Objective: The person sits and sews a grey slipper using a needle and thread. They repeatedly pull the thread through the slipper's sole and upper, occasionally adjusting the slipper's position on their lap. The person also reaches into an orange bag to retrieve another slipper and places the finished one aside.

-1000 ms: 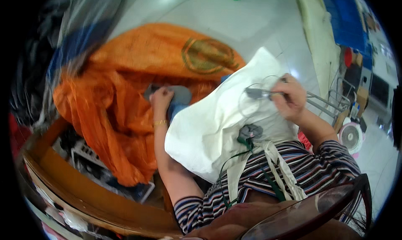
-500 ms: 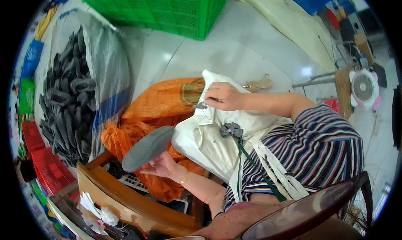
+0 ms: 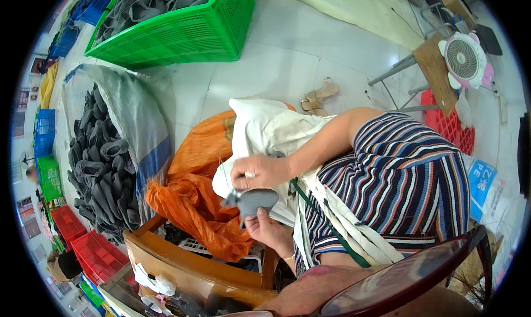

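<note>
A grey felt slipper (image 3: pixel 259 202) is held up over my lap in my left hand (image 3: pixel 266 229), the thumb pressed on its near side. Just above it, my right hand (image 3: pixel 260 172) is closed, with a ring on one finger and its fingertips turned down toward the slipper. What those fingers pinch is hidden. At the slipper's left end is a small grey trim piece (image 3: pixel 230 199), close below my right fingers. A thin thread seems to curve beside that hand. The white apron (image 3: pixel 260 115) covers my lap, with an orange woven sack (image 3: pixel 202 176) beyond it.
On the left, a large clear sack (image 3: pixel 152 104) holds many grey slippers (image 3: pixel 99 168). A green crate (image 3: pixel 182 35) of more stands at the far side. A wooden drawer edge (image 3: pixel 193 264) lies near left. Sandals (image 3: pixel 321 95) and a fan (image 3: pixel 464 58) on a stool are right.
The slipper has moved right and turned, its sole no longer facing up. My right hand has come down and left to meet it. The view has shifted, showing more of the green crate.
</note>
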`<move>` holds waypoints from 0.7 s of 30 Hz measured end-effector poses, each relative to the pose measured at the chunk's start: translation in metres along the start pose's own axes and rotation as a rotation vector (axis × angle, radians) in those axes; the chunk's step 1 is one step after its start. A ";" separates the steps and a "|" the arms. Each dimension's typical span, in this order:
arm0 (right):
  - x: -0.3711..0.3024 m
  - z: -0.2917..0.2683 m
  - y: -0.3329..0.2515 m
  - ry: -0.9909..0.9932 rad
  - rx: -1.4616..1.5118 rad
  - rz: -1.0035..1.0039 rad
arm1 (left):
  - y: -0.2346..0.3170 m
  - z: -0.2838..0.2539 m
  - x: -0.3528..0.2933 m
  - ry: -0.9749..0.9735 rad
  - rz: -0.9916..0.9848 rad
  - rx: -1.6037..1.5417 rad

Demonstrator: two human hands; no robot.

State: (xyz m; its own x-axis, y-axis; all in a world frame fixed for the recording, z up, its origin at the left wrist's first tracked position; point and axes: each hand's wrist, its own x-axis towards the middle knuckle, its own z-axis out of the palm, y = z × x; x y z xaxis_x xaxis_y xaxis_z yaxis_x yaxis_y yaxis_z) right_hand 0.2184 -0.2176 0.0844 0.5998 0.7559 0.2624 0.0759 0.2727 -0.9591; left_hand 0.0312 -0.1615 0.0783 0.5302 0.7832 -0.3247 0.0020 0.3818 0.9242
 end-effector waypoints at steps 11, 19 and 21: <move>-0.006 0.006 0.036 -0.134 -0.222 -0.256 | -0.019 -0.010 -0.025 -0.049 -0.467 0.094; 0.025 0.010 0.078 0.040 -0.088 0.381 | -0.034 -0.028 0.039 -0.056 -0.283 -0.327; 0.012 0.033 0.070 -0.039 0.014 0.501 | -0.037 -0.035 0.040 -0.104 -0.201 -0.397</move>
State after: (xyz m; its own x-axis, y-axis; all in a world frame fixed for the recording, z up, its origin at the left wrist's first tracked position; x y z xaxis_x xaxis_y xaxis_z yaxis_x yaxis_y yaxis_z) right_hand 0.2045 -0.1702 0.0242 0.5296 0.8175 -0.2265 -0.2248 -0.1222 -0.9667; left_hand 0.0226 -0.1267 0.0239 0.6349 0.6285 -0.4493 -0.2008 0.6958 0.6896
